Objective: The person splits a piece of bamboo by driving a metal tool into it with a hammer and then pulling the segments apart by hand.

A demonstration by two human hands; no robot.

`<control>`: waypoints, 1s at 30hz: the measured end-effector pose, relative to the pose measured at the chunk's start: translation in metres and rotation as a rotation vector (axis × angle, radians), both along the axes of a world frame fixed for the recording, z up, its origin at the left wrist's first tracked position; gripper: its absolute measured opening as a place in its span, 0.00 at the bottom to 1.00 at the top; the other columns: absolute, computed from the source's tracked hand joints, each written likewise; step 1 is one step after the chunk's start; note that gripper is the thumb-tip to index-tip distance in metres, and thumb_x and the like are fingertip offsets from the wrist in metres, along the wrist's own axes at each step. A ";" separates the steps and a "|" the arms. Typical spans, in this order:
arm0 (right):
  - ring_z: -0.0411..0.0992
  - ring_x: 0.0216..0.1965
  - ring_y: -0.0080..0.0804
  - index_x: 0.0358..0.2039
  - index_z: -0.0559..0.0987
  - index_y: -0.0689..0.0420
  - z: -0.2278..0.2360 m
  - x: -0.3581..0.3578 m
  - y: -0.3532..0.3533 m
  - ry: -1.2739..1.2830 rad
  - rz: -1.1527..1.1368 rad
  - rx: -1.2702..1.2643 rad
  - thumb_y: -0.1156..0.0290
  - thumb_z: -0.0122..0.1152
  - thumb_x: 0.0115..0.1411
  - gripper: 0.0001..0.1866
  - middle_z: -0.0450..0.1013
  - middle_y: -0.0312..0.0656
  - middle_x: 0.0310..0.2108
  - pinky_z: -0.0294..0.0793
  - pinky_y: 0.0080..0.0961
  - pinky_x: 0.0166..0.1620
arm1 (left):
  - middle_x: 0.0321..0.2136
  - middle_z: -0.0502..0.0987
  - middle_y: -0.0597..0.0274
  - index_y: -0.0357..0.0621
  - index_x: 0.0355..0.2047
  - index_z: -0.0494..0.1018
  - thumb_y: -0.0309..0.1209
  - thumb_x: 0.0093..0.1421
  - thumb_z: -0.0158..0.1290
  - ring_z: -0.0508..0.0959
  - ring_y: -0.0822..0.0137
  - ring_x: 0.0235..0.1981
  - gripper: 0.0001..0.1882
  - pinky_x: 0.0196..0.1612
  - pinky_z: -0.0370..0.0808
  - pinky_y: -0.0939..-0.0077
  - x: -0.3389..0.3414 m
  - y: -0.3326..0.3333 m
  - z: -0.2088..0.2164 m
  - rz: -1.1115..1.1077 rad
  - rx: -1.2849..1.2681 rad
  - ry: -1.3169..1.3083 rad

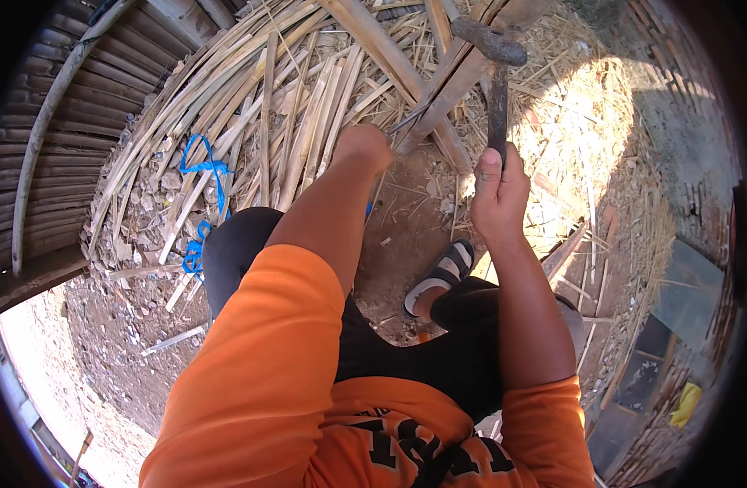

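The split brown bamboo pole [448, 104] slants away rightward from the left hand [364, 148], the nearer one, curled apparently round a thin grey metal blade [408, 119]; the right hand [500, 191] grips a dark long-handled hammer [498, 102].

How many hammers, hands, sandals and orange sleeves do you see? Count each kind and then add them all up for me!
Hammer: 1
Hands: 2, the left hand and the right hand
Striped sandal: 1
Orange sleeves: 2, the left sleeve and the right sleeve
Total: 6
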State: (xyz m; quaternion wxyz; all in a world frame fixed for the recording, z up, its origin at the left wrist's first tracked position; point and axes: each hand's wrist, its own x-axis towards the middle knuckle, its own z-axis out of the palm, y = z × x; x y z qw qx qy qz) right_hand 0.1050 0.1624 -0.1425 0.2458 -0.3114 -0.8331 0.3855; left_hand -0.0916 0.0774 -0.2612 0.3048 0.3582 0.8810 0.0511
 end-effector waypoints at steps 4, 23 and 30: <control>0.76 0.30 0.65 0.40 0.73 0.61 -0.077 0.033 0.021 -0.585 0.008 0.086 0.51 0.52 0.71 0.21 0.76 0.61 0.25 0.72 0.55 0.34 | 0.43 0.82 0.45 0.36 0.41 0.82 0.47 0.61 0.57 0.82 0.49 0.47 0.23 0.52 0.79 0.59 0.009 0.008 0.016 -0.021 0.041 -0.012; 0.76 0.23 0.50 0.35 0.73 0.59 -0.008 0.000 -0.001 -0.104 -0.008 0.059 0.56 0.55 0.71 0.18 0.75 0.51 0.20 0.71 0.37 0.28 | 0.42 0.83 0.45 0.36 0.40 0.82 0.44 0.60 0.55 0.82 0.49 0.46 0.22 0.52 0.79 0.60 0.000 0.003 -0.004 -0.036 -0.005 -0.005; 0.75 0.26 0.63 0.35 0.73 0.60 -0.062 0.019 0.014 -0.509 -0.020 0.091 0.52 0.53 0.71 0.21 0.75 0.59 0.23 0.72 0.50 0.31 | 0.43 0.82 0.45 0.36 0.41 0.82 0.42 0.60 0.54 0.82 0.49 0.47 0.20 0.52 0.79 0.60 0.009 0.008 -0.029 0.054 0.113 0.022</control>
